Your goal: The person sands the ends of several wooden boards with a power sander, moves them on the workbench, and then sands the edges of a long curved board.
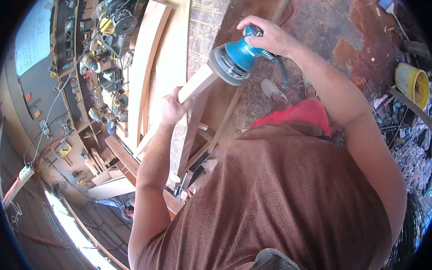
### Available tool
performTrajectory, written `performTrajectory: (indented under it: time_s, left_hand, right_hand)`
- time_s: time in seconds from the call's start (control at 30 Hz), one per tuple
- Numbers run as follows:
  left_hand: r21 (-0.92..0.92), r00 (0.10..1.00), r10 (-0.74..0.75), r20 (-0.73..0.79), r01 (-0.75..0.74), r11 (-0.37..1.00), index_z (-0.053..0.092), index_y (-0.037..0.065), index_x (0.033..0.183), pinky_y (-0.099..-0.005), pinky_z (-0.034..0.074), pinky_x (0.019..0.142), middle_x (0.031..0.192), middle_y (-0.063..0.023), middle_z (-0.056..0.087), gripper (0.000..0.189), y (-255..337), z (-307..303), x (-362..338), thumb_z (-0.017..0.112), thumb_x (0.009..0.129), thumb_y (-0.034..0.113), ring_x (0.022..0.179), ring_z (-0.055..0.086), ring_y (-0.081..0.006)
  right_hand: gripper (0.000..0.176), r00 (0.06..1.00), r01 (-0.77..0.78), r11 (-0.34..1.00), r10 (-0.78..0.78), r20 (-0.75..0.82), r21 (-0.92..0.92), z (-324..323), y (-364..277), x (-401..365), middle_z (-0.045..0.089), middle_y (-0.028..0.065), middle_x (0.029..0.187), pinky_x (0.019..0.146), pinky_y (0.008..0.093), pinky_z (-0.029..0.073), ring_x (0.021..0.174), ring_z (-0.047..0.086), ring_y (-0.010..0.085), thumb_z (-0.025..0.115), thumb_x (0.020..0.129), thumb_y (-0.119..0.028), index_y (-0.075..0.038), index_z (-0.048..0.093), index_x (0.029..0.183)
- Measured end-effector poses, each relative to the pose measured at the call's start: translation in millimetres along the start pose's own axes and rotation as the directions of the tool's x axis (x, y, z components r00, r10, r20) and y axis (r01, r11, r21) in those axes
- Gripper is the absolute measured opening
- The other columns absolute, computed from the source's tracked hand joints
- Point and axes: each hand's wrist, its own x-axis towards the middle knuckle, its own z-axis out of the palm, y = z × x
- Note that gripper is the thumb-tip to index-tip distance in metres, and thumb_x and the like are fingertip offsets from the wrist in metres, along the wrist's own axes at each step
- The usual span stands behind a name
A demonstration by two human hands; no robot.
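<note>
My right hand [271, 37] is wrapped over the top of a blue random orbital sander [239, 56]. The sander is tilted, and its round pad sits right at the upper end of a pale wooden piece [199, 82]. Lower down, my left hand [175, 106] grips that piece, its fingers closed around the wood. From there the piece slants down to the left, partly covered by my hand and forearm. Beside it on the workbench [204, 21] lies a longer, slightly curved board [150, 50]. A dark hose or cord hangs from the sander's back.
Corded power tools [120, 20] and drills [96, 64] crowd the shelving on the left. Wood offcuts [96, 163] are piled at lower left. Right of me, a yellow bucket [405, 78] stands near a heap of shavings [413, 139]. A brush [388, 6] lies on the stained floor.
</note>
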Motion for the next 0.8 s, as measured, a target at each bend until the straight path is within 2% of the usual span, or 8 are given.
performTrajectory:
  time_s: [0.1,0.27,0.33,0.47,0.67,0.77,0.8]
  left_hand:
    - [0.001,1.000,0.015,-0.013,-0.015,1.000,0.067,0.004,0.109,-0.0344,0.056,0.061,0.075,-0.0147,0.072,0.042,1,3,0,0.081,0.081,0.031,0.067,0.072,-0.0227]
    - [0.033,1.000,-0.009,0.004,0.009,0.999,0.067,0.004,0.110,-0.0345,0.057,0.064,0.078,-0.0151,0.073,0.043,6,2,-1,0.081,0.080,0.030,0.070,0.073,-0.0238]
    - [0.005,1.000,-0.021,0.002,0.021,1.000,0.067,0.004,0.111,-0.0348,0.058,0.066,0.081,-0.0157,0.073,0.042,8,3,-1,0.081,0.080,0.030,0.073,0.074,-0.0245]
    - [0.014,1.000,-0.025,0.017,0.024,1.000,0.066,0.004,0.112,-0.0350,0.058,0.068,0.082,-0.0157,0.074,0.042,10,0,-1,0.081,0.081,0.029,0.075,0.074,-0.0244]
    - [0.044,0.996,-0.075,0.041,0.073,0.996,0.066,0.004,0.112,-0.0351,0.059,0.068,0.082,-0.0158,0.074,0.042,9,-1,1,0.081,0.081,0.028,0.076,0.075,-0.0237]
    - [0.077,0.992,-0.105,0.070,0.100,0.992,0.066,0.004,0.113,-0.0345,0.058,0.065,0.080,-0.0151,0.073,0.042,6,-3,1,0.081,0.080,0.028,0.071,0.074,-0.0227]
    - [0.050,0.997,-0.068,0.048,0.065,0.997,0.066,0.004,0.113,-0.0341,0.058,0.064,0.078,-0.0145,0.073,0.043,4,-1,1,0.081,0.080,0.027,0.068,0.073,-0.0220]
  right_hand:
    - [0.040,1.000,0.022,0.998,-0.022,0.012,-0.066,-1,-20,2,0.058,0.0058,0.111,0.097,0.0344,0.044,0.107,0.055,0.0160,0.065,0.086,-0.019,-0.008,0.057,0.123]
    - [0.039,0.999,0.023,0.998,-0.022,0.025,-0.056,0,-26,6,0.058,0.0064,0.111,0.097,0.0344,0.044,0.107,0.055,0.0165,0.065,0.086,-0.019,-0.008,0.056,0.123]
    - [0.039,0.995,0.093,0.990,-0.094,-0.012,-0.102,0,-22,8,0.059,0.0069,0.111,0.097,0.0347,0.045,0.106,0.056,0.0171,0.065,0.086,-0.019,-0.008,0.057,0.123]
    - [0.039,0.998,0.056,0.996,-0.056,-0.003,-0.065,1,-21,10,0.059,0.0071,0.111,0.097,0.0351,0.045,0.107,0.056,0.0174,0.064,0.086,-0.019,-0.008,0.057,0.122]
    - [0.038,1.000,-0.019,0.994,0.019,0.000,-0.108,0,-2,4,0.059,0.0063,0.113,0.097,0.0352,0.045,0.107,0.056,0.0173,0.064,0.085,-0.019,-0.007,0.057,0.121]
    - [0.037,0.999,-0.010,0.996,0.007,-0.034,-0.087,2,8,2,0.058,0.0061,0.114,0.097,0.0349,0.045,0.106,0.056,0.0173,0.064,0.086,-0.019,-0.007,0.058,0.120]
    - [0.037,0.999,-0.015,0.996,0.012,-0.033,-0.084,0,11,2,0.059,0.0061,0.114,0.097,0.0347,0.045,0.106,0.056,0.0174,0.064,0.086,-0.019,-0.007,0.058,0.120]
